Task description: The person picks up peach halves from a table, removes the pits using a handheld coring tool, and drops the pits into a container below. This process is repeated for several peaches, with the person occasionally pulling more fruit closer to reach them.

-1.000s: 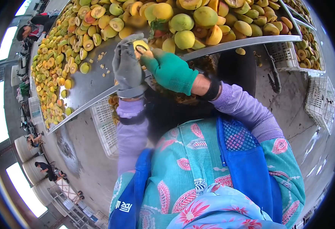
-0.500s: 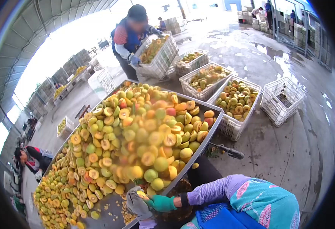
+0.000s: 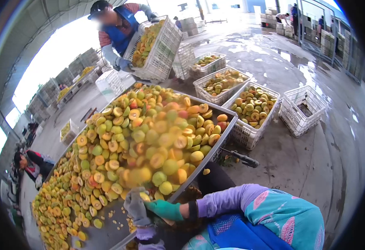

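Observation:
My left hand point(image 3: 137, 207), in a grey glove, is closed around a yellow peach piece point(image 3: 144, 196) at the near edge of a metal sorting table point(image 3: 97, 235). Right against it is my right hand point(image 3: 165, 209) in a green glove, its fingers closed. A tan, stick-like end point(image 3: 168, 222) shows below the green glove; I cannot tell what tool it belongs to. In front of both hands lies a big heap of halved peaches point(image 3: 107, 154), yellow-green with some red skins. Small bits point(image 3: 111, 214) lie scattered on the metal beside my left hand.
Across the table a person point(image 3: 122, 31) in blue gloves tips a white crate point(image 3: 159, 52) of peaches toward the heap. Filled crates point(image 3: 245, 134) and a crate without fruit point(image 3: 305, 121) stand right. Another person point(image 3: 34, 166) is at the left. A black-ended lever point(image 3: 247, 160) juts from the table.
The person across the table has lifted and tilted the crate further over the table's far edge. My hands have moved slightly left and up, still together.

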Available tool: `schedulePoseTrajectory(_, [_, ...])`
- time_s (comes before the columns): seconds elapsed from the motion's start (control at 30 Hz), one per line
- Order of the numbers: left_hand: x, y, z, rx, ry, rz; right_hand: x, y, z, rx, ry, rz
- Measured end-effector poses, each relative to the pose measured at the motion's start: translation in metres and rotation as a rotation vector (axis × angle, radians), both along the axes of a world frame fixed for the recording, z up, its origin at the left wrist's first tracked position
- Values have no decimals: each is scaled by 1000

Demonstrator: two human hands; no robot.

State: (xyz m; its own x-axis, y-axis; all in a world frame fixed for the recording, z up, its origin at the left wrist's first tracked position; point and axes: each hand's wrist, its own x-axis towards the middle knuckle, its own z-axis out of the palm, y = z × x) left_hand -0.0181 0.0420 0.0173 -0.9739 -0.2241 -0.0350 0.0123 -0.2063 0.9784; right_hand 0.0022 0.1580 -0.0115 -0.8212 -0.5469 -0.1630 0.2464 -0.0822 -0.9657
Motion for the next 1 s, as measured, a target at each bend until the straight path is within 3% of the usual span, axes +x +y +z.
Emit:
schedulePoseTrajectory(0.07, [-15,-23,-19,-1479,824,128,0,8,7,90,37,-6])
schedulePoseTrajectory(0.13, [-21,-29,-22,-864,381,-314,-6,-8,-38,224,158,-29])
schedulePoseTrajectory(0.17, [-24,-32,-24,-588,142,-371,1,7,6,214,-21,87])
schedulePoseTrajectory(0.23, [-32,-28,-28,-412,44,-309,8,21,45,93,-168,31])
schedulePoseTrajectory(0.3, [-39,-23,-47,-190,16,-73,-1,25,30,-51,-262,82])
schedulePoseTrajectory(0.37, [-39,-27,-55,-902,461,-64,-18,22,-6,-226,-326,223])
schedulePoseTrajectory(0.4, [-37,-28,-57,-1196,690,69,-25,26,-25,-722,-592,444])
schedulePoseTrajectory(0.43, [-25,-13,-31,-749,424,-198,-22,29,-22,-983,-638,608])
schedulePoseTrajectory(0.47, [-14,3,-5,-290,128,-284,-20,33,-19,-1215,-696,806])
schedulePoseTrajectory(0.53, [-20,-3,-16,-223,142,-404,-3,39,-6,-841,-624,401])
schedulePoseTrajectory(0.6, [-18,-3,-30,-299,169,-315,7,53,39,-411,-619,188])
schedulePoseTrajectory(0.67, [-6,0,-23,-320,76,-197,5,32,29,-384,-631,184])
schedulePoseTrajectory(0.73, [2,-2,-17,144,101,-322,-5,25,1,-751,-905,525])
schedulePoseTrajectory(0.8, [2,-9,-20,-208,289,-223,6,27,15,-661,-731,466])
schedulePoseTrajectory(0.87, [9,-12,-13,-373,293,-248,13,18,-3,-226,-458,264])
schedulePoseTrajectory(0.93, [16,-12,3,-460,66,-328,7,22,1,-544,-728,495])
schedulePoseTrajectory(0.97, [8,-17,-3,-565,529,-341,5,23,8,-708,-867,600])
schedulePoseTrajectory(1.0, [11,-18,-7,-269,390,-316,7,21,15,-728,-871,595])
